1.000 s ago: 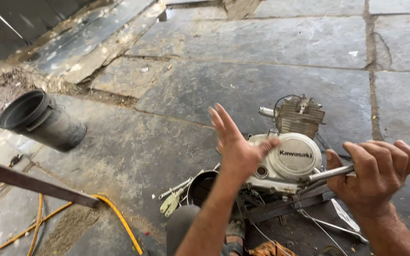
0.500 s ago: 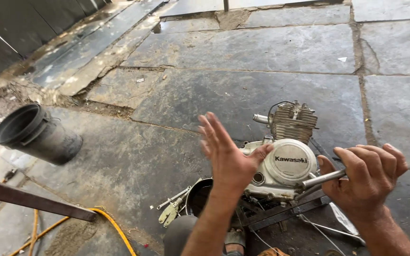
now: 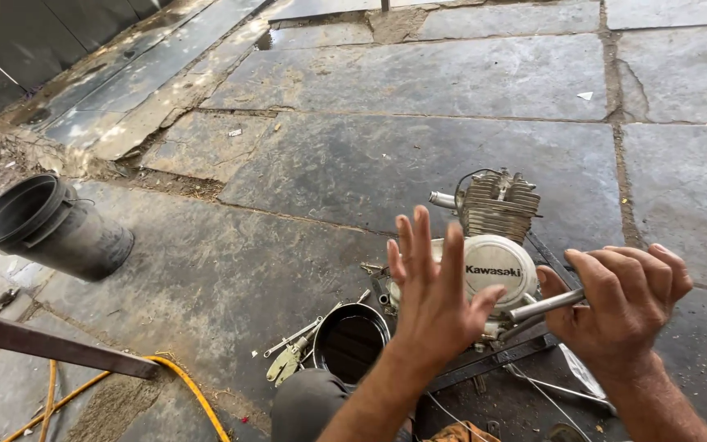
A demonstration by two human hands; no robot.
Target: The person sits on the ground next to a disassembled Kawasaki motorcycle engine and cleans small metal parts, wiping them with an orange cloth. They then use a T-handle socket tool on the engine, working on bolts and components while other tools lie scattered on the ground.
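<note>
We have a small motorcycle engine (image 3: 493, 245) resting on the stone floor (image 3: 419, 155), its round white side cover still in place. Our right hand (image 3: 619, 311) is fisted around a metal bar (image 3: 546, 305) at the cover; our left hand (image 3: 435, 299) hovers spread open, holding nothing. A black pot (image 3: 351, 340) sits beside the engine, tools lying loose nearby.

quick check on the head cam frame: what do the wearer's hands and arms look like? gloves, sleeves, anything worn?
Both are bare: no gloves on the left hand or the right hand, and no sleeves on either forearm as far as the frame shows. No watch, ring or band is visible. The forearms are hairy, and the right hand's knuckles look somewhat grimy. Elbows and upper arms are out of view.
</note>
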